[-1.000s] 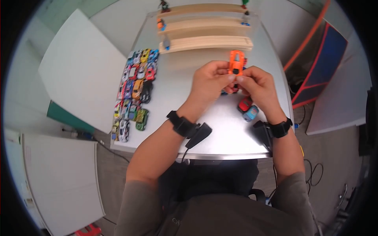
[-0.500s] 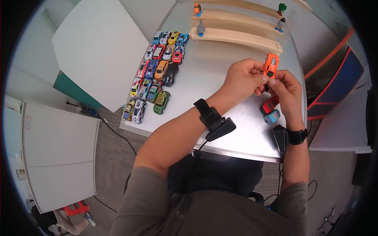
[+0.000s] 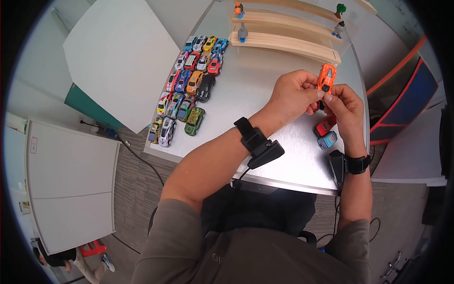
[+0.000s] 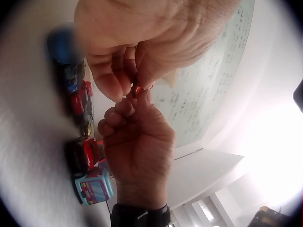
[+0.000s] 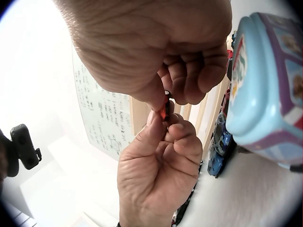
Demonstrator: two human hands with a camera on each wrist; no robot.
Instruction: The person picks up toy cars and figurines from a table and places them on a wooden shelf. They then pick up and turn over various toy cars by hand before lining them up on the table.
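Barely shifted since half a second ago, the glossy orange toy car (image 3: 327,77) is pinched by fingers of the left hand (image 3: 294,97) and right hand (image 3: 348,112). It is held above the smooth silvery table (image 3: 250,102).

Left arm (image 3: 208,163) slants across, right arm (image 3: 355,194) points ahead; left hand (image 3: 294,98) and right hand (image 3: 348,110) close together — fingers (image 5: 178,82) curled, both pinching.

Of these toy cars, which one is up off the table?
The bright orange car, held between the left hand and right hand. The other cars in view, including the yellow-orange one in the rows at left, rest on the table.
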